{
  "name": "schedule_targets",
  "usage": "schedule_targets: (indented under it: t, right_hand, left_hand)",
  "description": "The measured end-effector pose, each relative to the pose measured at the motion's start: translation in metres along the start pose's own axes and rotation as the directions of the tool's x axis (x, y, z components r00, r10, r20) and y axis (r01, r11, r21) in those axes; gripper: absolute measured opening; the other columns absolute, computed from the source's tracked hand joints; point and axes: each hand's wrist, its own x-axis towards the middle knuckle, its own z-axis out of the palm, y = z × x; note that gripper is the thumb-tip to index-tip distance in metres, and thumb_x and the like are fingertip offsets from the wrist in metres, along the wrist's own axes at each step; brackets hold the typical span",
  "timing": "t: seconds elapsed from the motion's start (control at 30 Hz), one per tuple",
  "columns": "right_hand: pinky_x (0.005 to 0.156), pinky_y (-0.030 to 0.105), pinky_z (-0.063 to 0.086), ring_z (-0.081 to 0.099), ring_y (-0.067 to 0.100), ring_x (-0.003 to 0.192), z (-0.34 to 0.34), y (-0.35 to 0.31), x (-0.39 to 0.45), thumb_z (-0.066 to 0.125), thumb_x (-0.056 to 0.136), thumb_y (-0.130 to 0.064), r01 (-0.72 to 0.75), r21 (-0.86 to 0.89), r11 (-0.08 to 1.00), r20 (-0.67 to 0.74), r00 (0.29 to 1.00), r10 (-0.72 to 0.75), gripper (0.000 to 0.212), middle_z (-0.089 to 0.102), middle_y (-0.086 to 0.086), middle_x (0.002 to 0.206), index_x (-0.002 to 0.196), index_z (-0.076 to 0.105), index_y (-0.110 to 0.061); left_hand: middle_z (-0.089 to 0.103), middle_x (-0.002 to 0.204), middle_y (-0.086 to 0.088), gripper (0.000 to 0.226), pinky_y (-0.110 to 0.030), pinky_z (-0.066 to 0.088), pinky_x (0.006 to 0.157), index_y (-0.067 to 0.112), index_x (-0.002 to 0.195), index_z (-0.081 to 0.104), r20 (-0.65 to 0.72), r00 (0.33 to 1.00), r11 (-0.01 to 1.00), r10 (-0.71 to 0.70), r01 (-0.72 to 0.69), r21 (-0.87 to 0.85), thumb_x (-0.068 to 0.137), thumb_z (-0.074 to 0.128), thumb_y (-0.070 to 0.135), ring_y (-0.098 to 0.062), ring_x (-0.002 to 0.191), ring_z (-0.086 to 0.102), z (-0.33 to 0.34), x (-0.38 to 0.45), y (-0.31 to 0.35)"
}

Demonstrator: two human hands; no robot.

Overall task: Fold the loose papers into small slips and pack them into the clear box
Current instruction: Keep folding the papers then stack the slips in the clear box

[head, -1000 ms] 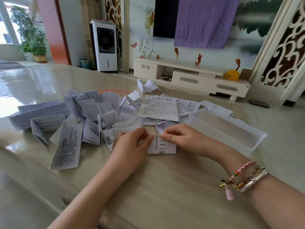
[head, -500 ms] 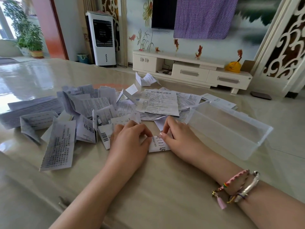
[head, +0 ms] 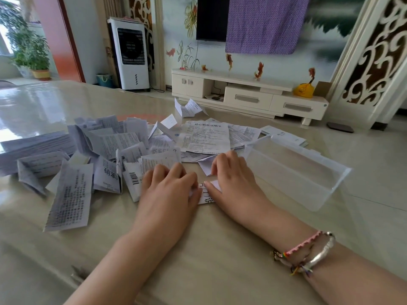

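A small folded paper slip (head: 206,195) with black print lies on the beige table (head: 198,249), mostly covered by both hands. My left hand (head: 169,190) has its fingers curled over the slip's left end and holds it down. My right hand (head: 236,183) lies flat on the slip's right part, fingers stretched forward, thumb pressing the paper. The clear box (head: 326,194) stands open just right of my right hand, and I see nothing inside it. A heap of loose printed papers (head: 114,146) spreads behind and left of my left hand.
A flat printed leaflet (head: 206,137) tops the papers behind my hands. A long folded sheet (head: 70,194) lies at the front left. More sheets (head: 284,134) poke out behind the box. Bracelets (head: 308,252) circle my right wrist. The table's front edge runs below my forearms.
Both hands have closed in over the slip and pressed it flatter onto the table; less of it shows now. The view has shifted slightly closer.
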Motion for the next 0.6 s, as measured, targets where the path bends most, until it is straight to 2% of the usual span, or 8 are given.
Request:
schedule_targets:
  t: [0.07, 0.13, 0.23, 0.27, 0.37, 0.43, 0.53, 0.6]
  right_hand:
    - [0.069, 0.033, 0.031, 0.046, 0.029, 0.088, 0.002, 0.004, -0.003, 0.065, 0.081, -0.022, 0.051, -0.120, 0.991, -0.067, 0.996, -0.059, 0.027, 0.044, 0.008, 0.100, 0.095, 0.044, -0.013]
    - [0.064, 0.034, 0.030, 0.049, 0.033, 0.081, 0.002, 0.010, -0.004, 0.064, 0.075, -0.013, -0.003, -0.175, 0.985, -0.072, 0.997, -0.009, 0.025, 0.048, 0.012, 0.094, 0.093, 0.047, -0.009]
    - [0.059, 0.032, 0.030, 0.051, 0.031, 0.073, 0.000, 0.016, -0.007, 0.042, 0.076, -0.013, -0.041, -0.233, 0.972, -0.092, 0.996, 0.020, 0.014, 0.049, 0.010, 0.088, 0.089, 0.044, -0.011]
    - [0.060, 0.033, 0.031, 0.051, 0.030, 0.075, -0.002, 0.015, -0.007, 0.036, 0.077, -0.015, -0.037, -0.232, 0.972, -0.079, 0.997, 0.020, 0.017, 0.048, 0.010, 0.089, 0.091, 0.044, -0.011]
    - [0.079, 0.035, 0.035, 0.043, 0.025, 0.097, -0.009, 0.013, -0.006, 0.038, 0.088, -0.012, -0.032, -0.108, 0.994, 0.075, 0.996, 0.040, 0.014, 0.044, 0.004, 0.104, 0.101, 0.041, -0.017]
    - [0.083, 0.034, 0.039, 0.046, 0.021, 0.097, -0.013, 0.013, -0.006, 0.042, 0.088, -0.009, -0.045, 0.029, 0.999, 0.101, 0.994, 0.042, 0.014, 0.048, -0.001, 0.101, 0.095, 0.040, -0.021]
    - [0.076, 0.027, 0.044, 0.053, 0.015, 0.087, -0.015, 0.014, -0.006, 0.047, 0.084, -0.004, -0.076, 0.198, 0.977, 0.071, 0.995, 0.063, 0.015, 0.057, -0.003, 0.092, 0.090, 0.051, -0.017]
    - [0.071, 0.019, 0.044, 0.056, 0.009, 0.080, -0.016, 0.011, -0.006, 0.050, 0.086, -0.004, -0.101, 0.323, 0.941, 0.073, 0.994, 0.082, 0.016, 0.061, -0.006, 0.087, 0.091, 0.056, -0.018]
  left_hand:
    - [0.054, 0.086, 0.007, 0.016, -0.041, 0.039, 0.085, 0.029, 0.081, 0.061, 0.016, 1.000, 1.000, 0.000, 0.000, 0.014, 0.084, 0.053, 0.042, -0.026, 0.084, 0.048, 0.000, 0.000, -0.001]
    - [0.053, 0.090, 0.006, 0.013, -0.042, 0.039, 0.088, 0.029, 0.085, 0.060, 0.038, 0.999, 1.000, 0.002, -0.003, 0.016, 0.088, 0.053, 0.040, -0.027, 0.086, 0.048, 0.001, 0.000, -0.001]
    - [0.049, 0.100, 0.005, 0.013, -0.042, 0.032, 0.096, 0.029, 0.096, 0.059, 0.077, 0.997, 1.000, -0.001, 0.001, -0.004, 0.092, 0.053, 0.040, -0.026, 0.095, 0.044, 0.001, 0.000, -0.001]
    - [0.048, 0.102, 0.006, 0.014, -0.041, 0.030, 0.098, 0.029, 0.099, 0.058, 0.084, 0.996, 1.000, -0.001, 0.001, -0.011, 0.093, 0.051, 0.041, -0.026, 0.097, 0.043, 0.001, 0.000, -0.001]
    - [0.040, 0.108, 0.010, 0.022, -0.034, 0.021, 0.102, 0.033, 0.107, 0.052, 0.136, 0.990, 0.999, -0.019, 0.024, -0.038, 0.095, 0.042, 0.050, -0.022, 0.106, 0.038, -0.002, 0.000, -0.002]
    - [0.037, 0.107, 0.013, 0.034, -0.031, 0.018, 0.102, 0.036, 0.105, 0.049, 0.193, 0.980, 0.996, -0.043, 0.056, -0.063, 0.087, 0.043, 0.064, -0.018, 0.108, 0.035, -0.005, 0.002, -0.002]
    - [0.037, 0.105, 0.016, 0.050, -0.029, 0.018, 0.099, 0.038, 0.101, 0.048, 0.257, 0.965, 0.992, -0.060, 0.087, -0.094, 0.071, 0.052, 0.077, -0.014, 0.106, 0.032, -0.008, 0.003, -0.002]
    - [0.039, 0.104, 0.017, 0.049, -0.028, 0.020, 0.099, 0.037, 0.098, 0.047, 0.247, 0.968, 0.994, -0.049, 0.071, -0.080, 0.071, 0.052, 0.077, -0.013, 0.105, 0.035, -0.011, 0.003, -0.004]
